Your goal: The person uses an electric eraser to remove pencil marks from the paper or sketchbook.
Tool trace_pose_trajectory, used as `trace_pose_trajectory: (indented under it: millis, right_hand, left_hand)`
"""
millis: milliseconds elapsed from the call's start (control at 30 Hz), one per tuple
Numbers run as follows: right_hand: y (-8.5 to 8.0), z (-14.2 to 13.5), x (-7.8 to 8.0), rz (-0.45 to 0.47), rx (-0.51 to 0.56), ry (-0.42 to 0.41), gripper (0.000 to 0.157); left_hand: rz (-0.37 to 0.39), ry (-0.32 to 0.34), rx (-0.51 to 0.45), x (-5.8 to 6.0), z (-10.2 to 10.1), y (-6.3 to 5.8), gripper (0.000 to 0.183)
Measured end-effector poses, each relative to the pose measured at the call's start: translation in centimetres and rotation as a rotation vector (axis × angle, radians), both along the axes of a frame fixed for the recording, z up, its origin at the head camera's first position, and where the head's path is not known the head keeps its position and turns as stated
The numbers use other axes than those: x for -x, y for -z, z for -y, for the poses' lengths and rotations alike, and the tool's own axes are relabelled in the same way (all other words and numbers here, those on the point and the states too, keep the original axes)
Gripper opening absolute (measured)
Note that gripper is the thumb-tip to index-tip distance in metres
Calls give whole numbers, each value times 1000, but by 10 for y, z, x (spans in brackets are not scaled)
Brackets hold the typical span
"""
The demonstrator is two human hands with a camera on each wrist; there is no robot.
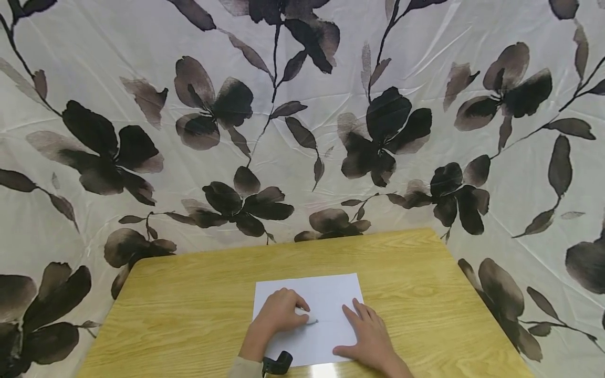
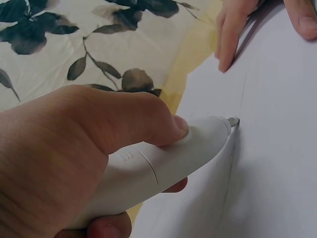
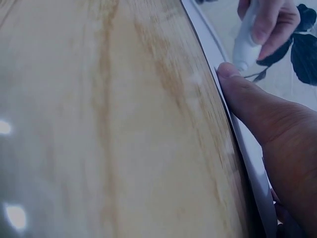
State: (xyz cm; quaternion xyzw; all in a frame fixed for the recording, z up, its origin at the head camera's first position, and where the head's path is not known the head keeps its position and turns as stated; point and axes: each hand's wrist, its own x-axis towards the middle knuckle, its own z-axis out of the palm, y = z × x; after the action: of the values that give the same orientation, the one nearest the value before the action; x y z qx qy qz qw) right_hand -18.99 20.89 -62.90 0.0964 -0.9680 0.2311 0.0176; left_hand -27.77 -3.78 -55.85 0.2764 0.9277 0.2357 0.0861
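Note:
My left hand (image 1: 280, 312) grips a white electric eraser (image 2: 198, 148), thumb on its round button and the other fingers wrapped beneath. In the left wrist view its small tip meets a faint straight line (image 2: 243, 91) on a white sheet of paper (image 1: 321, 291). Spread over the sheet's right edge, my right hand (image 1: 371, 336) rests with fingers extended. Its thumb (image 3: 232, 74) lies at the near edge of the paper in the right wrist view.
The paper lies on a yellow wood-grain table (image 1: 198, 299). Behind and beside the table hangs a white cloth (image 1: 302, 173) with dark flowers. A black band with a small device (image 1: 279, 363) is on my left wrist.

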Motion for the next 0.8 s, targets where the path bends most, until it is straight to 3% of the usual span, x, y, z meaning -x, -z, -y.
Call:
trace_pose_trajectory:
  millis: [300,533,800]
  right_hand:
    - [-1,1,-2,-35,-4,-2,103]
    - [-2,0,-3,-32,3,16,103]
    - [-1,0,-3,-23,11,8,103]
  left_hand:
    - [10,36,-17,1,-1,3,10]
    - [10,1,9,0,0,-1,9]
    - [4,35,0,1,-11,0,11]
